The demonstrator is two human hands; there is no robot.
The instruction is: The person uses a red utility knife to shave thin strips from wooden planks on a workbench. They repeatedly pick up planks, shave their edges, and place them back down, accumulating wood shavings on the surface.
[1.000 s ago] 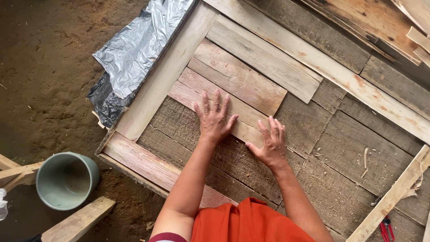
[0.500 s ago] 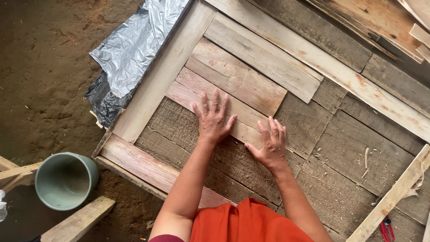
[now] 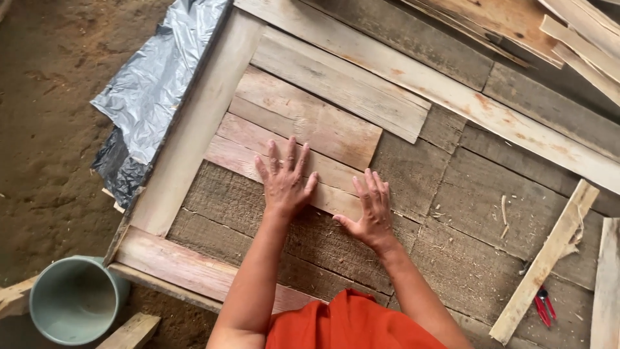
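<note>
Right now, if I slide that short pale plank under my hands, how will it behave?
The plank looks stiff and flat, so it should slide as one piece, not roll. Its rough grain and the coarse boards under it probably drag. Both hands, left and right, press flat on it; splinters seem likely.

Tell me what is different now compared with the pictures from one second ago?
Almost nothing changed. The left hand and right hand rest flat, fingers spread, on the same pale short plank as before; nothing was gripped or released. The grey bucket, plastic sheet and red pliers stayed put.
</note>
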